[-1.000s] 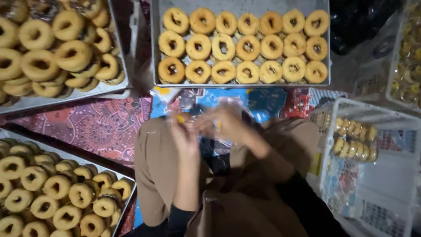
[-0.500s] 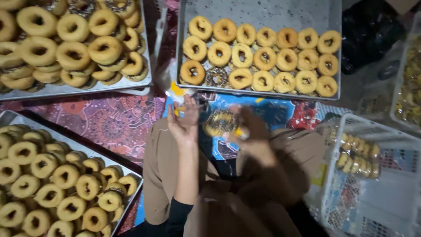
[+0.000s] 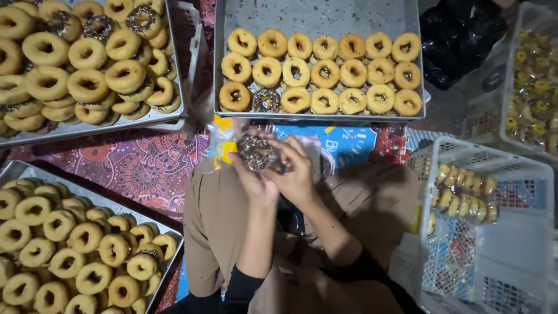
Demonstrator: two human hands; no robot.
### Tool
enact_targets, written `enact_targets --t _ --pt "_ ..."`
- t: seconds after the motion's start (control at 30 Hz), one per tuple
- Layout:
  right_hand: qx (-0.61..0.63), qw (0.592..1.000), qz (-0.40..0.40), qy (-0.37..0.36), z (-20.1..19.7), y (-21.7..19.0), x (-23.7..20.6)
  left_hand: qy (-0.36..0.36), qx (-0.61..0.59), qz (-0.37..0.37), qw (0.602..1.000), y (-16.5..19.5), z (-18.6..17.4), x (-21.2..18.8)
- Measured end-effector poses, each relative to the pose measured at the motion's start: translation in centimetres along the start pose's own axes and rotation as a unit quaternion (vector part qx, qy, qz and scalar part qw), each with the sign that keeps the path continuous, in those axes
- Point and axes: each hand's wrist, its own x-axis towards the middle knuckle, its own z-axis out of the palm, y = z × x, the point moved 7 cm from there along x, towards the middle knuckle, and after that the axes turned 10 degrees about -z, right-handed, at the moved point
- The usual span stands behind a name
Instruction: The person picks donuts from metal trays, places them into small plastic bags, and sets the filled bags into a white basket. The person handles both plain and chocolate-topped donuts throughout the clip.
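Observation:
My left hand (image 3: 254,181) and my right hand (image 3: 295,172) meet over my lap, both gripping a chocolate-sprinkled doughnut (image 3: 256,152). A clear plastic bag (image 3: 222,143) with yellow print hangs by my left hand, against the doughnut. Straight ahead lies a metal tray (image 3: 317,16) with three rows of plain doughnuts. One sprinkled doughnut (image 3: 266,100) sits in its near row.
A tray (image 3: 174,116) piled with doughnuts sits far left, another tray (image 3: 35,171) near left. A white plastic crate (image 3: 511,174) with bagged doughnuts stands at right, another crate (image 3: 537,87) behind it. A black bag (image 3: 456,40) lies far right. A patterned mat (image 3: 133,163) covers the floor.
My hands separated, then closed together again. A sprinkled doughnut is now held between both hands by the bag. The view has shifted down and left.

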Motion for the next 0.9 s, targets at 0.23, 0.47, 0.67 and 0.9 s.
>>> enact_targets --t 0.23,0.47,0.67,0.9 --pt "-0.054 0.992 -0.092 -0.061 -1.7 -0.7 -2.0 0.008 0.004 -0.078 0.997 -1.1 0.5 -2.1" --pt "-0.109 0.99 -0.093 0.002 -1.9 -1.3 -2.4 0.093 -0.036 -0.073 0.992 -2.5 -2.2 -2.0" --pt "-0.208 0.96 -0.185 -0.029 -2.2 -2.9 -2.5 0.034 -0.041 -0.051 0.997 -2.2 -1.9 -1.6" --pt "0.078 0.995 -0.042 0.044 -4.5 -2.9 -1.3 0.103 -0.024 -0.13 0.986 -4.0 -3.7 -2.4"
